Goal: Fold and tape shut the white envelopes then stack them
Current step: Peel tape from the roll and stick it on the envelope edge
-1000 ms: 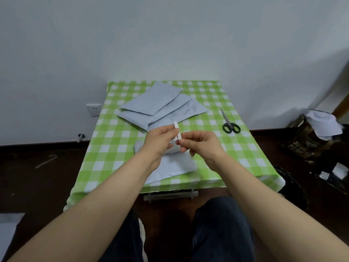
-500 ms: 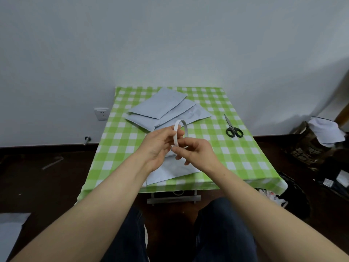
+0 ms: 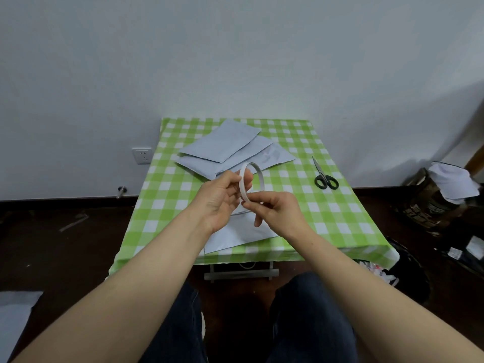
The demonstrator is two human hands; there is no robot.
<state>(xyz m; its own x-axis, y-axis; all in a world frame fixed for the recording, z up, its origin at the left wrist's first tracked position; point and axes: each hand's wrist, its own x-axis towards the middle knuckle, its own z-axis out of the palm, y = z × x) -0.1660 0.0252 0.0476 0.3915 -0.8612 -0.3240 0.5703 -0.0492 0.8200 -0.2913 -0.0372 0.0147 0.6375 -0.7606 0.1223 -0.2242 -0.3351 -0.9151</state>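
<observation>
Right now my left hand (image 3: 218, 196) pinches the tape ring (image 3: 251, 180) upright while my right hand (image 3: 275, 209) grips its lower edge, likely picking at the end. Directly beneath both hands lies the envelope (image 3: 243, 231), long axis crosswise; the pile (image 3: 227, 153) sits beyond.

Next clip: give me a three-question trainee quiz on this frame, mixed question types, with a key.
1. True or false: the scissors are in the person's right hand.
2. Which item do both hands hold? A) tape roll B) an envelope C) the tablecloth
3. Fill in: the pile of white envelopes lies at the ___ side of the table, toward the wall.

Key
1. False; they lie on the table to the right, untouched.
2. A; the left hand and the right hand both have a grip on the thin ring.
3. far
</observation>
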